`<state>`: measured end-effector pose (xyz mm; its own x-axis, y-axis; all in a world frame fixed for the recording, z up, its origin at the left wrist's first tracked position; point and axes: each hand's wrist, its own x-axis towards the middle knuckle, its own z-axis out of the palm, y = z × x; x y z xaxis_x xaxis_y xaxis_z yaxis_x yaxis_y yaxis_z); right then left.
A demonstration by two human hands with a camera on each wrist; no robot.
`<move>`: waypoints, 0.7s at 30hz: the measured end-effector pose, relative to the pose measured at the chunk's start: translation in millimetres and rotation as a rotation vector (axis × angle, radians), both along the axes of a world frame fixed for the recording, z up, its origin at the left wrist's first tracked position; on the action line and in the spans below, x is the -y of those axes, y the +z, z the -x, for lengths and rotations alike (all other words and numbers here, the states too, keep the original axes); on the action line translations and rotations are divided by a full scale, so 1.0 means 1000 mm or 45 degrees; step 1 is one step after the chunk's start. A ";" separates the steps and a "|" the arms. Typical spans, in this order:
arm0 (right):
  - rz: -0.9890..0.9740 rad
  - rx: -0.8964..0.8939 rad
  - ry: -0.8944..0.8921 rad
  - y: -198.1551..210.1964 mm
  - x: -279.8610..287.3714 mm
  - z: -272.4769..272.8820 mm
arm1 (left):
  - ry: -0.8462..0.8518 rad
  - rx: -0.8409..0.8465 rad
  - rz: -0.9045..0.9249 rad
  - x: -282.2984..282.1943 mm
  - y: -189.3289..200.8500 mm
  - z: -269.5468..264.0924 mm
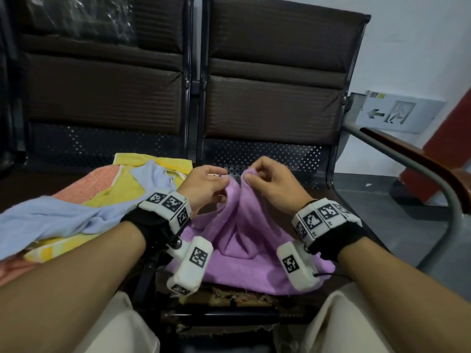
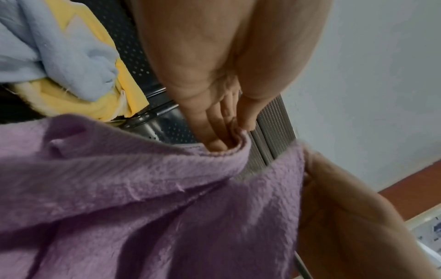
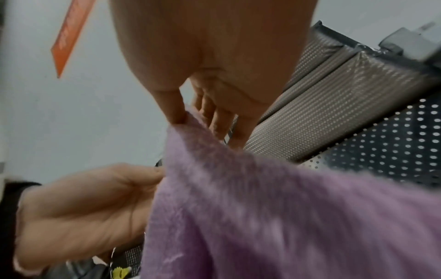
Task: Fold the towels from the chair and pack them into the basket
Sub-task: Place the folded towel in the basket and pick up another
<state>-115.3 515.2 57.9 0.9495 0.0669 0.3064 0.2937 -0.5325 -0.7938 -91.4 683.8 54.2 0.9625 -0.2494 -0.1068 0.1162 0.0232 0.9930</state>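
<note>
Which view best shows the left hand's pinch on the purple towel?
Left wrist: the left hand has its thumb and fingers closed on the purple towel edge. Head shows only the hand's back; right wrist shows its palm, with the pinch hidden behind the towel.

Your right hand [image 3: 214,79] pinches the top edge of the purple towel [image 3: 274,217] between thumb and fingers [image 3: 222,120]. Your left hand [image 3: 78,213] touches the same towel from the side. Behind them stands a chair backrest [image 3: 334,105].
</note>
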 end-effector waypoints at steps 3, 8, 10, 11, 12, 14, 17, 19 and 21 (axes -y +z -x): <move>0.054 -0.023 0.054 -0.003 -0.003 -0.002 | -0.075 0.012 -0.020 0.002 -0.001 0.003; 0.010 -0.067 -0.011 -0.005 -0.008 -0.008 | -0.139 0.014 -0.044 0.002 -0.004 0.002; 0.043 -0.072 -0.061 -0.006 -0.006 -0.009 | -0.160 -0.001 -0.021 0.003 -0.004 0.002; 0.064 -0.073 -0.076 -0.006 -0.005 -0.009 | -0.170 -0.021 -0.003 0.003 -0.004 0.002; 0.074 -0.078 -0.082 -0.007 -0.003 -0.009 | -0.179 -0.046 0.018 0.003 -0.004 0.002; 0.068 -0.088 -0.074 -0.008 -0.001 -0.008 | -0.216 -0.079 0.057 0.001 -0.003 0.002; 0.086 -0.087 -0.053 -0.008 0.001 -0.008 | -0.260 -0.025 0.031 -0.001 -0.004 0.002; 0.064 -0.106 -0.010 -0.008 0.001 -0.007 | -0.205 0.024 0.008 0.000 -0.006 0.003; 0.017 -0.145 0.050 -0.008 0.001 -0.007 | -0.153 0.061 -0.020 0.002 -0.009 0.001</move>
<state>-108.3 514.2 49.7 0.9747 0.1083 0.1954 0.2229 -0.5331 -0.8162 -92.9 681.4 45.1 0.9298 -0.3620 -0.0662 0.0697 -0.0034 0.9976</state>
